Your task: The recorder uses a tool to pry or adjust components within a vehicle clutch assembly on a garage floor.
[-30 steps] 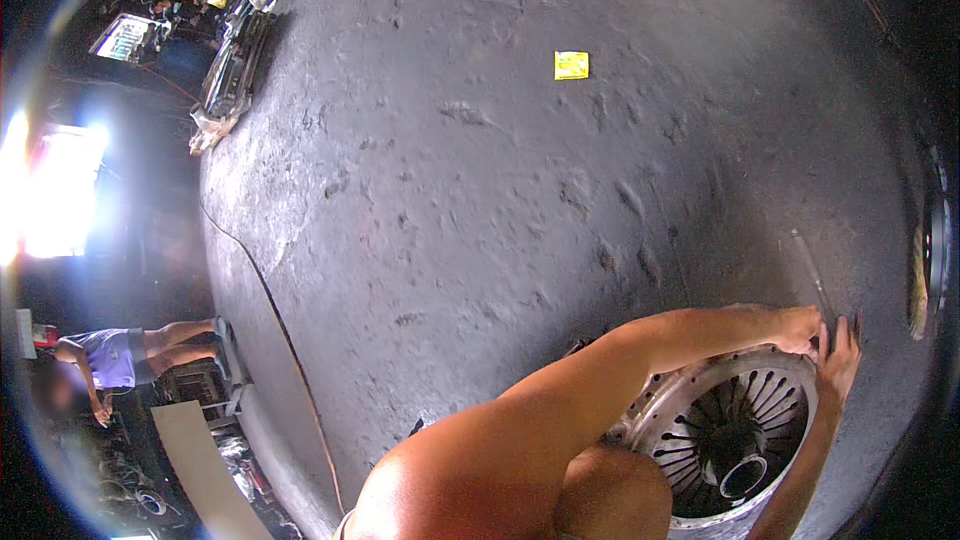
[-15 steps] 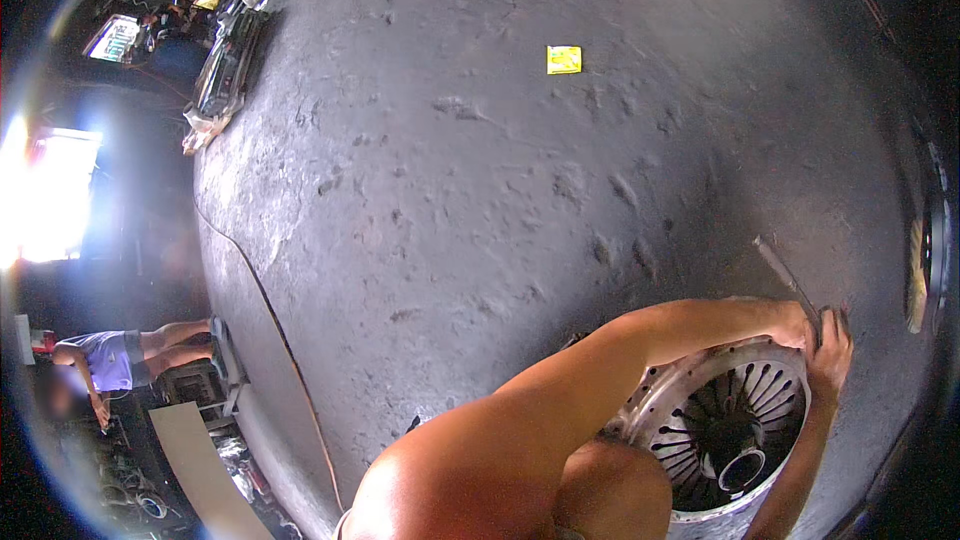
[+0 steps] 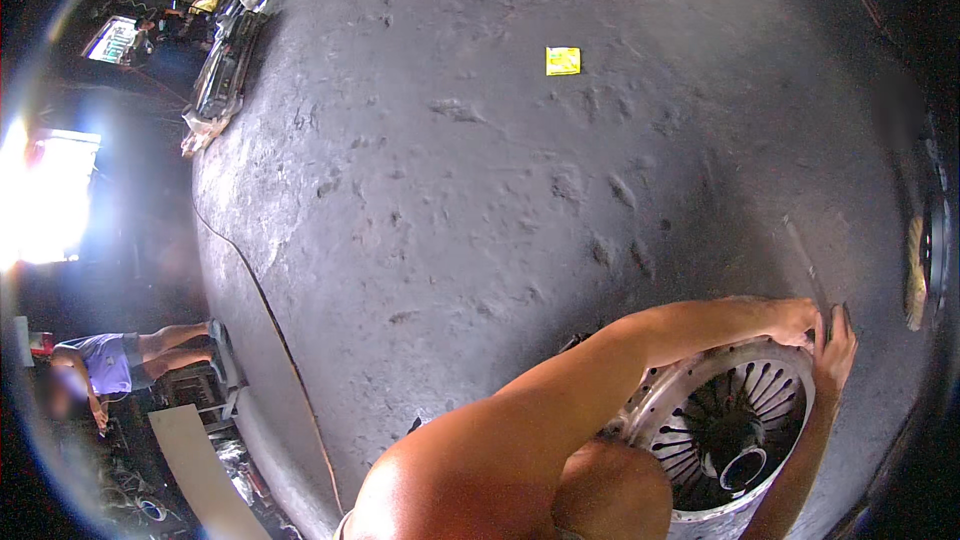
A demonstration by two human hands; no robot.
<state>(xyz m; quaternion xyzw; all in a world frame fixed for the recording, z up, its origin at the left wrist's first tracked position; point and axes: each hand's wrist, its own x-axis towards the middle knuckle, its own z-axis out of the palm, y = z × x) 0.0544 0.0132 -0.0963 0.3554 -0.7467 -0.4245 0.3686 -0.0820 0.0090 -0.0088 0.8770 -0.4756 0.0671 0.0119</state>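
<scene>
A round metal clutch pressure plate [image 3: 655, 418] with radial spring fingers and a central ring lies low at the right, beside my bent knee. My left arm reaches across above it, and my left hand [image 3: 793, 321] is curled at its far right rim. What those fingers pinch, if anything, is hidden. Against them, my right hand [image 3: 834, 348] is closed around the near end of a long thin metal bar-like tool [image 3: 802, 252]. The tool is smeared by motion and points away over the floor; its exact kind does not show.
A small yellow packet [image 3: 563, 61] lies on the rough grey floor [image 3: 450, 200]. A dark cable [image 3: 262, 290] runs along the left. Another person [image 3: 105, 362] is at the far left, near a pale board [image 3: 200, 470] and metal parts. A dark round object [image 3: 937, 250] stands at the right edge.
The tool's far end has swung right and away, and it is blurred now. My right hand has shifted slightly, while the pressure plate stays nearly in place.
</scene>
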